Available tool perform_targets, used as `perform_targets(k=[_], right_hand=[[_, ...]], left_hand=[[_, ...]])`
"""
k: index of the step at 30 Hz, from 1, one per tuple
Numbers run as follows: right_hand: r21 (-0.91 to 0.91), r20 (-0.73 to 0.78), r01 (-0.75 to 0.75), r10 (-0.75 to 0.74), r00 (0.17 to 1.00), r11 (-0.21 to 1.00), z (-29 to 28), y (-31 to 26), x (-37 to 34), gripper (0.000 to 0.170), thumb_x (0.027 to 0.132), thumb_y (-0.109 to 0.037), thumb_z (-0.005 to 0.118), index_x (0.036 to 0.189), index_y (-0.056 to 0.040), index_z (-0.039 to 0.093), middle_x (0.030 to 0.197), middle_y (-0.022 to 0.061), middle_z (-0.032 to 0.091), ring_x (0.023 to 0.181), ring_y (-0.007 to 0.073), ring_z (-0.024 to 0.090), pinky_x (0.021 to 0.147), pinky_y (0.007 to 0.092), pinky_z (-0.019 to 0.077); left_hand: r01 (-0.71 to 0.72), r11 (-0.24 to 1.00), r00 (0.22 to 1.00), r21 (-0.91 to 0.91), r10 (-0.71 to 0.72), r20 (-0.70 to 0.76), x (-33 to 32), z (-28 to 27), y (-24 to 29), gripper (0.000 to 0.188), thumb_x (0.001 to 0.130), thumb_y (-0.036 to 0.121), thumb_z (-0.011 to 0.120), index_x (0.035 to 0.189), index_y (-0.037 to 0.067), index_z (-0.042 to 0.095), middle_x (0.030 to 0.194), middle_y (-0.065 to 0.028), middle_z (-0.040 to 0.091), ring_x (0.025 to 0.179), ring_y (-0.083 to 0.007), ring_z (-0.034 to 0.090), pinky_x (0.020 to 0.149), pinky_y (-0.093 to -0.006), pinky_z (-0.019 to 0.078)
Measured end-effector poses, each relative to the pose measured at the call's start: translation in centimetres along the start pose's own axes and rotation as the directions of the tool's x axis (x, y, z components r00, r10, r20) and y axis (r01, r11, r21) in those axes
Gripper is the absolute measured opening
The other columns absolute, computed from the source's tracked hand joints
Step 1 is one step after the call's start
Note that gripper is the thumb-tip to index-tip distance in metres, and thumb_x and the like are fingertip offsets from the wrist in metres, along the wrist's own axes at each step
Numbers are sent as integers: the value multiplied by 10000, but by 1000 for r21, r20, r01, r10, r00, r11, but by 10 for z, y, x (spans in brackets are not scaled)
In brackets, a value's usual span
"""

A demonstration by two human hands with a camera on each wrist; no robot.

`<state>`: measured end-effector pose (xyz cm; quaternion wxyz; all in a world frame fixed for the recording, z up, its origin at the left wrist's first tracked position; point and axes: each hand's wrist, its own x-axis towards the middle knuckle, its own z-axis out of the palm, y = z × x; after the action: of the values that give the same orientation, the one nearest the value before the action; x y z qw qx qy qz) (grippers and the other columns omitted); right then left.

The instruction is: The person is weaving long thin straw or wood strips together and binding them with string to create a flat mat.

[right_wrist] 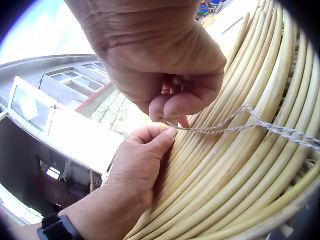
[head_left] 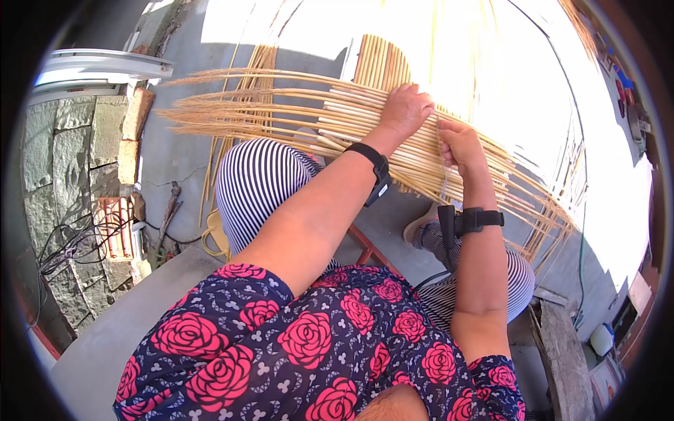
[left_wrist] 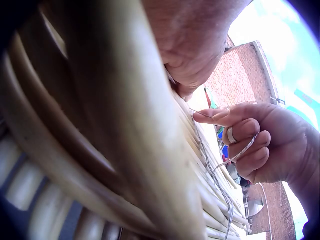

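A mat of long pale reeds (head_left: 414, 163), with feathery tips at the left, spans the lap. My left hand (head_left: 407, 111) grips its far edge, thumb and index tips close together at the outermost reeds in the right wrist view. Just to the right, my right hand (head_left: 462, 146) holds a twisted white-and-dark string (right_wrist: 235, 126) in curled fingers. The string passes across the reeds and runs down the mat in the left wrist view. A ring (left_wrist: 231, 135) is on a right-hand finger. The right fingertips (right_wrist: 172, 107) are close to the left thumb tip.
Loose reed stalks (head_left: 261, 67) lie on the floor beyond the mat. Striped-trousered knees (head_left: 263, 179) are under it. A stone wall (head_left: 70, 168) with tangled cable (head_left: 67, 245) stands at the left. A weathered plank (head_left: 562, 351) lies at the lower right.
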<state>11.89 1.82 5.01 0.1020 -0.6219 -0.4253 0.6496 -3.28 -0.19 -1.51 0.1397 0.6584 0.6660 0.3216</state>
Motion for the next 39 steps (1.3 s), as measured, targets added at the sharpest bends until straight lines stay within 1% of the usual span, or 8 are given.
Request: perform_targets(k=[14,17,20,23,24,27,28,39], right_hand=[[-100,63,-79,86,994,992,-13,-18,11,259,825,-87,593,1074,-45,646,563,-47,485,426,51,402,372,215,333],[-81,57,-67,72,996,994,-14,-18,16,169,807,-62,573,956,-52,653,558,-2,497,425,81,414,375,247,357],[-64,40,-27,30,999,998,-9,-10,14,190,814,-62,560,972,-48,665,575,10,531,430,84,444,380,256,369],[-202,-111,116,-141,984,972,4,12,13,237,836,-102,544,1032,-58,670,609,27,586,447,100,506,435,267,422],[-396,-170,136,-218,961,908,7,22,17,267,871,-183,529,1089,-119,670,658,84,650,512,184,609,538,316,493],[-799,-225,243,-649,727,549,23,45,13,264,891,-251,517,1092,-184,674,692,136,664,599,283,648,627,383,518],[-813,-224,222,-642,734,538,26,45,9,254,904,-273,507,1092,-217,668,711,163,660,654,338,645,641,442,516],[-837,-296,122,-629,719,533,40,47,0,198,908,-285,520,1050,-215,638,693,124,665,638,322,648,604,444,508]], left_hand=[[-9,1000,1000,-20,9,-6,0,2,0,95,777,244,651,752,152,661,824,-46,579,895,-244,547,804,-386,425],[-8,1000,1000,-7,8,-14,0,0,2,92,768,240,659,747,151,658,820,-45,579,895,-245,547,800,-384,428],[1,1000,1000,6,-1,-5,0,1,2,93,769,238,655,744,148,657,823,-48,581,897,-247,549,797,-389,432],[1,1000,1000,9,-1,-22,1,4,0,96,772,240,647,745,148,657,825,-52,587,899,-253,551,797,-392,437],[-5,1000,999,-1,5,-35,2,4,0,102,768,241,660,748,141,659,812,-57,587,881,-259,551,790,-395,436],[-6,1000,999,-29,5,-51,1,3,0,118,759,244,685,758,128,666,786,-67,590,847,-272,552,780,-401,436],[-4,999,999,-37,3,-42,1,3,-1,119,758,245,686,760,128,667,786,-67,594,849,-273,553,785,-401,437],[-18,999,999,-48,17,-29,2,2,-2,116,752,236,688,745,123,666,780,-59,602,845,-269,560,780,-389,446]])
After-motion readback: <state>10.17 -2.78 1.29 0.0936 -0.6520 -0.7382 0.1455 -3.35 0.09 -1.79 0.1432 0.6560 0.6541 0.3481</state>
